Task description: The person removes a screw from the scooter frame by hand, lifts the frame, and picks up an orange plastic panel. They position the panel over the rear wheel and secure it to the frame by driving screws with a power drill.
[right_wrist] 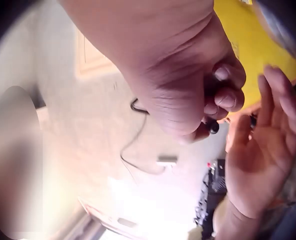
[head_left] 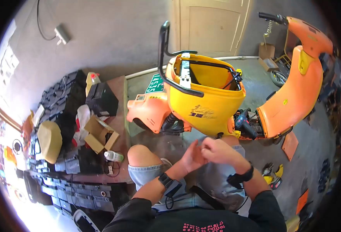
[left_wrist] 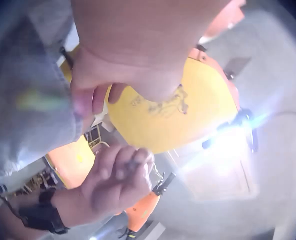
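Head | carton (head_left: pixel 94 143) holds dark item (head_left: pixel 108 136) | right fingers (right_wrist: pixel 230 99) clamp black piece (right_wrist: pixel 214 128) | left fingers (right_wrist: pixel 284 95) apart

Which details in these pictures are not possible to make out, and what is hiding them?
Small dark piece in the right hand: right wrist view, mostly covered by that hand, so its full shape is unclear.
Lettering on the yellow body: too small in the head view, blurred in the left wrist view.
Dark contents of the cardboard box: head view, partly behind its walls.
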Available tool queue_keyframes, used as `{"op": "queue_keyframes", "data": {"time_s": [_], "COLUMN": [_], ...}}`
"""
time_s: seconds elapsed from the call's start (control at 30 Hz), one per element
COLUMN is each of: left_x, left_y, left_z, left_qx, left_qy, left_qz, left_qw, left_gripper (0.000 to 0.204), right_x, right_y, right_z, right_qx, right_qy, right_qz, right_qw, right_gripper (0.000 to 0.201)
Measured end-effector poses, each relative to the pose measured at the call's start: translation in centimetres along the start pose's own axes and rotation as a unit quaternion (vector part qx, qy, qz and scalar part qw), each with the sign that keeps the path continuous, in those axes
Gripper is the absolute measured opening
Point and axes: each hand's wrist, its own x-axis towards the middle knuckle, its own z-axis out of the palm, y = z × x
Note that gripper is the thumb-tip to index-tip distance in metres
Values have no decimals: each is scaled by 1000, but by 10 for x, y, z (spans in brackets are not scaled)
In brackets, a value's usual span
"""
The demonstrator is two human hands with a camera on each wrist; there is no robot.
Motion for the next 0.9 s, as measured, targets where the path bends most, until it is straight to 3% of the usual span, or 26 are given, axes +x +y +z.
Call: {"op": "queue_keyframes", "data": {"time_s": [0.07,0.13,0.17,0.2,0.23,0.27,0.3,0.33,0.37,0.4,0.43,0.47,0.53,0.6,0.63,0.67,0.7,0.73,0.8,0.87,0.9], "left_x": [-15,-26,-26,-26,-26,-31,-31,-40,-37,-35,-32,-35,-37,-42,-41,-38,-35,-31,-26,-20,-21], "left_y": [-9,-9,-10,-12,-13,-12,-10,-11,-7,-2,-3,1,5,7,10,11,11,11,9,6,7], "left_z": [30,19,7,-5,-13,-11,-22,-26,-28,-20,8,-25,-21,-20,-20,-18,-15,-11,-2,4,-4], "left_qx": [-11,-53,-55,-54,-74,-48,25,-17,7,27,59,-8,-30,-16,-4,8,8,13,15,34,33], "left_qy": [49,9,-15,-35,-37,-63,-10,-27,74,116,217,170,216,228,223,216,216,267,325,385,361], "left_qz": [18,24,54,81,90,128,138,134,104,68,90,64,35,30,32,34,27,44,58,95,93], "left_qw": [999,998,997,995,993,989,990,990,992,991,970,983,975,973,974,976,976,963,944,917,927], "left_gripper": [60,61,58,56,53,50,43,35,33,35,30,31,39,40,38,36,36,32,29,21,18], "right_x": [9,7,7,12,15,14,12,4,-7,-23,-40,-58,-107,-149,-175,-205,-239,-263,-287,-307,-313], "right_y": [8,13,1,-11,-21,-24,-25,-22,-15,-16,-8,6,57,112,178,242,289,322,343,374,383], "right_z": [56,92,85,72,65,72,80,85,84,69,52,35,4,-14,-3,11,33,49,83,132,151], "right_qx": [-147,-186,-185,-56,86,107,5,-108,-236,-196,-127,-59,37,117,158,140,26,-90,-82,-37,-8], "right_qy": [40,87,87,-5,-93,-84,38,158,266,235,244,254,243,313,352,363,322,272,230,243,241], "right_qz": [-19,-36,-20,50,117,138,24,-77,-166,-157,-165,-180,-31,196,264,333,413,484,532,487,498], "right_qw": [988,978,979,997,985,981,999,978,920,939,947,948,969,922,884,859,851,827,811,838,833], "right_gripper": [23,25,25,22,20,20,20,20,20,24,22,21,17,20,21,20,20,19,20,25,26]}}
